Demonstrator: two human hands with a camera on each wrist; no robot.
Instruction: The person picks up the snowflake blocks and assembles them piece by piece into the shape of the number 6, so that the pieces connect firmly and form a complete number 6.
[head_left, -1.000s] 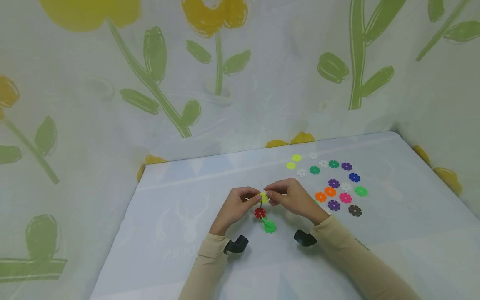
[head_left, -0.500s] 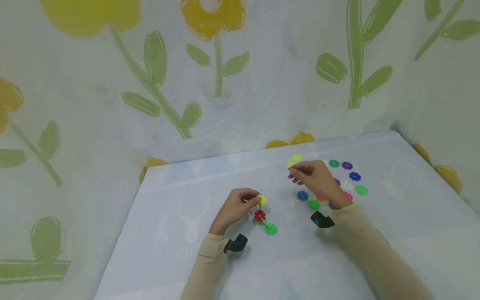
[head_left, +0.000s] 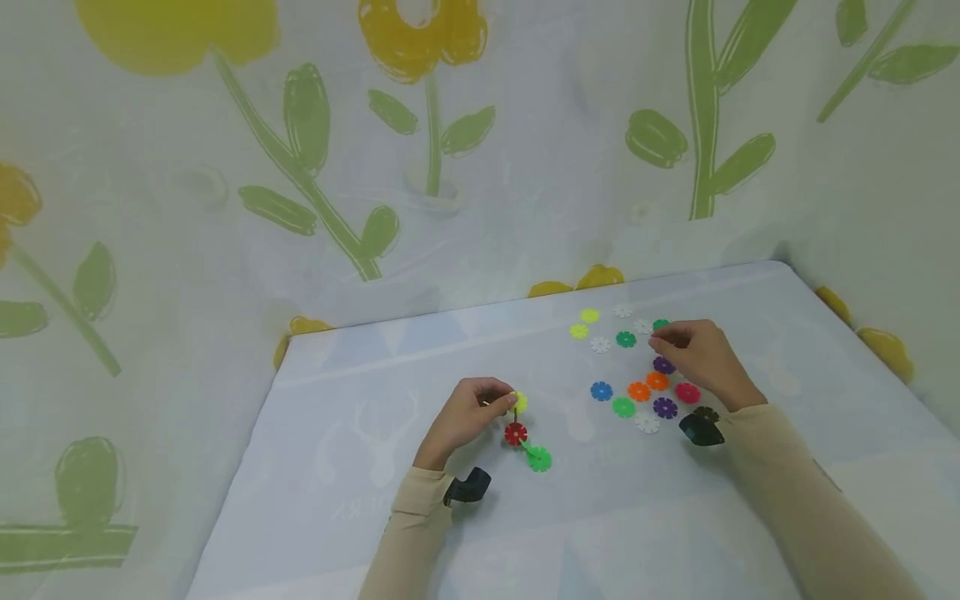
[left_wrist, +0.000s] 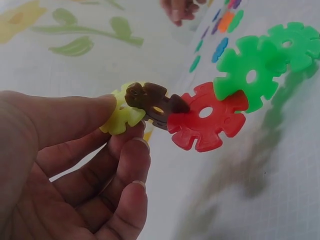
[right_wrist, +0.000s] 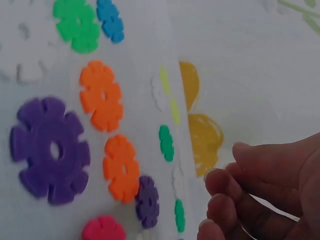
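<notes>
My left hand (head_left: 465, 421) pinches the edge of a yellow notched disc (left_wrist: 121, 112) between thumb and fingers. From this disc runs a joined chain: a brown disc (left_wrist: 157, 106), a red disc (left_wrist: 205, 122) and two green discs, the nearer green disc (left_wrist: 242, 65) slotted into the red one. The chain hangs toward the table in the head view. My right hand (head_left: 701, 358) hovers over the loose discs at the right, fingers loosely bent, with nothing visible between thumb and fingertips. Near it are a purple disc (head_left: 663, 365) and a dark green disc (head_left: 660, 325), partly hidden.
Loose notched discs lie spread on the table's right half, among them an orange disc (head_left: 639, 392), a blue disc (head_left: 602, 391), a pink disc (head_left: 687, 392) and a white disc (head_left: 600, 345). A flower-printed curtain (head_left: 525, 225) rises behind the pale table (head_left: 322, 467).
My right hand has left the yellow disc and moved right, over the loose discs. The left hand stays nearly in place, still pinching the yellow disc with the chain.
</notes>
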